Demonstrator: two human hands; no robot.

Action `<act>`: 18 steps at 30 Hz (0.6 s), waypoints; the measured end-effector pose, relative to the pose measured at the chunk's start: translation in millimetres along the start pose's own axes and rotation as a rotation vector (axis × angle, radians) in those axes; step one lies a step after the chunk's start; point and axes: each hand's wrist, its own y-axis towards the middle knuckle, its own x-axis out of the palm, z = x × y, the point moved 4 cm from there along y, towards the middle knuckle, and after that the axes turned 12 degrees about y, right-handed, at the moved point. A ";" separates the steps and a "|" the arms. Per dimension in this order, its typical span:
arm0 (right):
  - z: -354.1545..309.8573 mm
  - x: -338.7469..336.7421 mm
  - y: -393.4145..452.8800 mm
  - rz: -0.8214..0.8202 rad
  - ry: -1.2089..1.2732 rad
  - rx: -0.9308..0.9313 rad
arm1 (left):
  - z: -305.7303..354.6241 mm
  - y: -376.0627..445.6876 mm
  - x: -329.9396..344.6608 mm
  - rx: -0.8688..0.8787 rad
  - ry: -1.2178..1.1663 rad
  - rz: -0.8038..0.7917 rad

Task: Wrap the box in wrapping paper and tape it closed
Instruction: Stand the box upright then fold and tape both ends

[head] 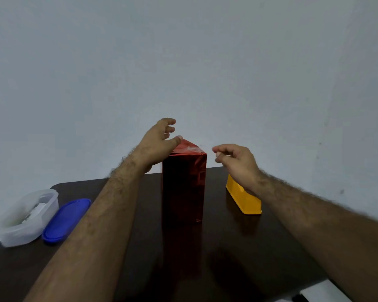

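A tall box covered in shiny red wrapping paper stands upright in the middle of the dark table. Its top end is folded into a triangular flap with a glossy strip of clear tape across it. My left hand rests at the box's upper left corner, thumb pressing on the flap's tip and fingers spread above it. My right hand hovers just right of the box top, apart from it, thumb and fingertips pinched together; whether they hold a bit of tape is unclear.
A yellow plastic container stands right of the box, partly behind my right wrist. At the left table edge sit a clear plastic tub with white contents and its blue lid. A plain wall is behind.
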 end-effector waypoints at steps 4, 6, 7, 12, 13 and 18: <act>30.9 -38.9 -18.9 0.114 -0.369 -0.036 | 25.3 -11.4 -17.5 0.108 0.250 0.329; 52.4 -61.7 -29.7 0.209 -0.498 0.050 | 53.3 -26.2 -16.7 0.246 0.441 0.494; 64.5 -71.1 -34.8 0.238 -0.524 0.132 | 68.0 -35.0 -12.6 0.334 0.504 0.544; 118.0 -85.8 -61.2 0.233 -0.487 0.381 | 101.8 -61.0 59.6 0.437 0.350 0.302; 122.7 -82.6 -63.5 0.224 -0.461 0.360 | 98.1 -61.7 80.3 0.350 0.267 0.194; 129.5 -79.3 -63.8 0.227 -0.388 0.312 | 61.4 -41.2 181.2 -0.175 -0.006 -0.136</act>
